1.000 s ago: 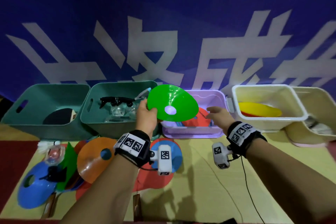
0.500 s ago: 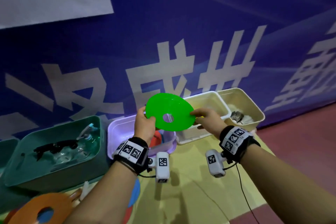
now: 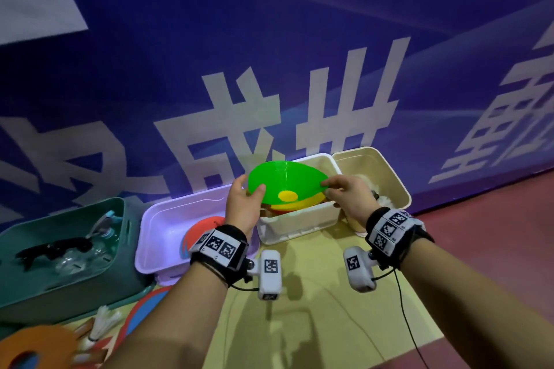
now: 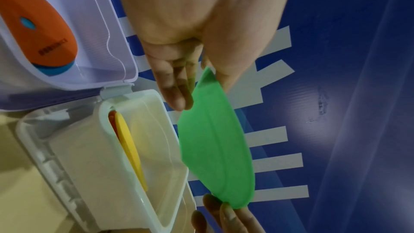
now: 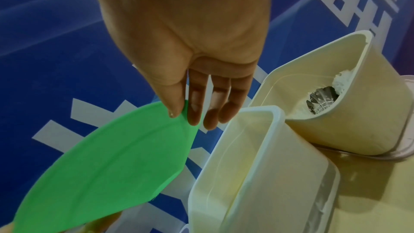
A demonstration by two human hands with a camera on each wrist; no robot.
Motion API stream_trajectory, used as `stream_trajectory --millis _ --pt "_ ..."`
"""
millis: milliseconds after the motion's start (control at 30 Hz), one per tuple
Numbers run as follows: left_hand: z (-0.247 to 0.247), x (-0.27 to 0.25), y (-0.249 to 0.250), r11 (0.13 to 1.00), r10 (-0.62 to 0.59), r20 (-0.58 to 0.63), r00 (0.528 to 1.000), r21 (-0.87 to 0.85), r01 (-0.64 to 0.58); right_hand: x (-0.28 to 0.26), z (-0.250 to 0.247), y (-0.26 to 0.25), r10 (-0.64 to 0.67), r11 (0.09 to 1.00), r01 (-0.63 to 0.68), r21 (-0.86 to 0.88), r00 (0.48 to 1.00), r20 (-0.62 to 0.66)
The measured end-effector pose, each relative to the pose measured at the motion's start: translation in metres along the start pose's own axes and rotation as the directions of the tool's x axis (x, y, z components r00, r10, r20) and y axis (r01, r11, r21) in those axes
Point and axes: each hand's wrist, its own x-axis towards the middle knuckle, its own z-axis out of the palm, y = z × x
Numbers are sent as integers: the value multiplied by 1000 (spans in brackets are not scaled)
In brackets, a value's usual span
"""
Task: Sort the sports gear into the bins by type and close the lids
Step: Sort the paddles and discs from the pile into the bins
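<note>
1. Left hand [image 3: 241,207] pinches green disc cone [image 3: 284,180] by its left rim; right hand [image 3: 347,192] pinches the right rim.
2. Cone held tilted over the white bin [image 3: 299,223], above the yellow cone [image 3: 287,207] inside.
3. Lavender bin [image 3: 156,237] left of it, lid off.

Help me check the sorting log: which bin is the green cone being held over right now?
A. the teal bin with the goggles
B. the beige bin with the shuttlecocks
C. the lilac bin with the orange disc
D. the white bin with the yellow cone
D: both the left hand and right hand hold the green cone above the white bin, where a yellow cone already lies.
</note>
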Motion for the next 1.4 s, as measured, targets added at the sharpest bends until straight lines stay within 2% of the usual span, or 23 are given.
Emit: stream_trajectory --millis 100,200,567,733,1133,1300,1400 --pt "14 1 4 999 -32 -29 999 -18 31 17 -7 14 2 1000 -2 7 999 -43" --pt "22 2 -2 999 -27 -87 996 40 30 34 -7 31 14 1000 -14 -10 999 -36" --pt "18 -5 -34 974 -95 -200 975 182 133 68 27 70 112 990 -93 -106 974 198" --pt "15 -9 -42 965 -123 -200 972 204 164 73 37 75 160 986 -150 -66 968 194" --pt "3 -14 -46 961 -140 -186 973 210 178 59 42 59 207 978 -208 -21 953 222" --pt "-27 -16 -45 965 -129 -173 977 206 164 43 59 26 192 978 -205 39 957 217" --pt "-61 -19 -44 972 -105 -172 979 189 137 26 87 -4 165 983 -178 46 963 215"
